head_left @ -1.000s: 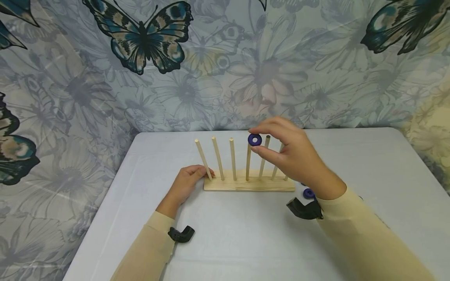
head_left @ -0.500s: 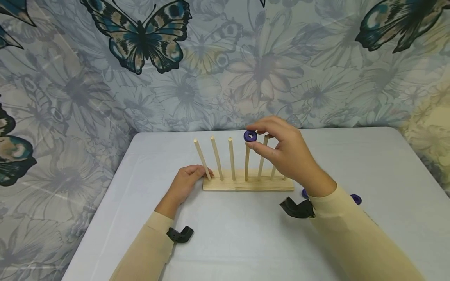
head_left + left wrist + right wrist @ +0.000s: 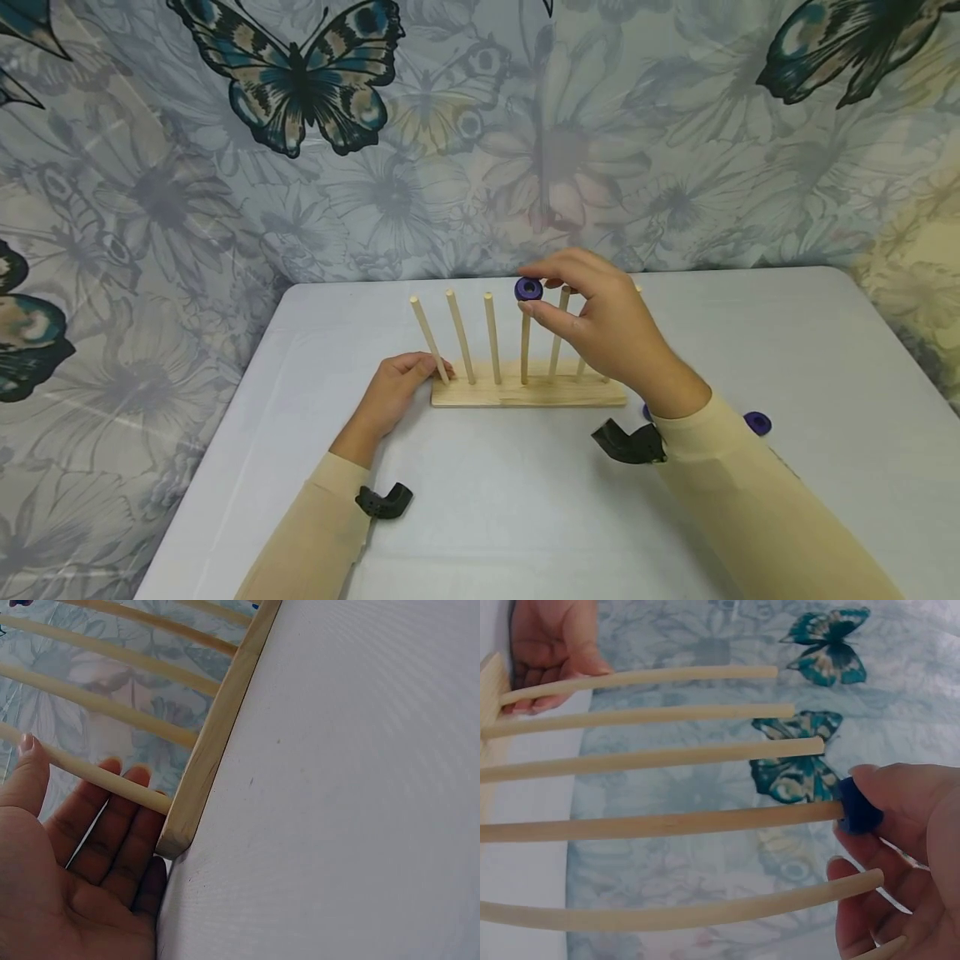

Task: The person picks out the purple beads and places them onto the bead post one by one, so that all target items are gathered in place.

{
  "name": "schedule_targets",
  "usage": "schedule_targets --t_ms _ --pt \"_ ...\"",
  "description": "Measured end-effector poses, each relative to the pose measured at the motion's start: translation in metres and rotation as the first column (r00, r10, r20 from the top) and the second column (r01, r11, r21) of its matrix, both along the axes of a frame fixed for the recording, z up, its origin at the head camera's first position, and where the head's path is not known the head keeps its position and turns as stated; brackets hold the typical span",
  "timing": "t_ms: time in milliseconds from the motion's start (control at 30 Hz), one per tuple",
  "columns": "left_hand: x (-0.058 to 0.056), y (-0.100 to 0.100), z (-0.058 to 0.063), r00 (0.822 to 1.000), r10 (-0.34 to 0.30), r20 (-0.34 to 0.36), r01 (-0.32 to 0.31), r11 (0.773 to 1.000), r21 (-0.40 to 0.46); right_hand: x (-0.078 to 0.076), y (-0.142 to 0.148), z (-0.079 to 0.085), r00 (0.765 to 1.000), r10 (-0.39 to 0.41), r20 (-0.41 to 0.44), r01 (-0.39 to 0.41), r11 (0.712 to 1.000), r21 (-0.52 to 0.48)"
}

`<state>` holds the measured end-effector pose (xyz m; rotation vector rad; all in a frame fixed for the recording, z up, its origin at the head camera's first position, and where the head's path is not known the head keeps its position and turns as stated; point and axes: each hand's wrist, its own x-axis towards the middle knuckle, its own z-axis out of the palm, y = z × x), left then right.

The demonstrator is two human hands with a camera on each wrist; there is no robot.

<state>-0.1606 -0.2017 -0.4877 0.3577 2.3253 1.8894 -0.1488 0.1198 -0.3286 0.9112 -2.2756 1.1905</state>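
Note:
My right hand [image 3: 611, 317] pinches a small dark-blue ring [image 3: 519, 292] between thumb and fingers. In the right wrist view the ring [image 3: 862, 807] sits right at the tip of the fourth peg from the left [image 3: 667, 824], its hole towards the peg. The pegs stand in a pale wooden base [image 3: 517, 397], making a peg rack. At its left end my left hand [image 3: 396, 387] holds the outermost peg [image 3: 112, 782], thumb on one side and fingers behind it. The right hand hides part of the right-hand pegs.
Another blue ring [image 3: 757, 423] lies on the white table [image 3: 495, 500] beyond the right sleeve, and one more [image 3: 647, 412] is mostly hidden behind the right wrist. A flower-and-butterfly cloth [image 3: 450, 192] hangs behind the table.
The right hand has moved slightly left with the ring, bringing it over the fourth peg and tilting it. The right forearm has shifted left, uncovering a ring on the table. The left hand stays put.

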Motion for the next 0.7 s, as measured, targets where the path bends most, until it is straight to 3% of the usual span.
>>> schedule_targets --t_ms 267,700 --pt "-0.006 0.005 0.001 1.0 0.018 0.017 -0.019 1.0 0.002 -0.013 0.006 0.002 1.0 -0.007 0.027 0.006 1.0 0.029" --pt "-0.013 0.014 0.003 0.998 0.049 0.041 -0.05 0.999 0.01 -0.031 0.018 0.006 0.996 0.062 0.069 -0.062 0.998 0.002"
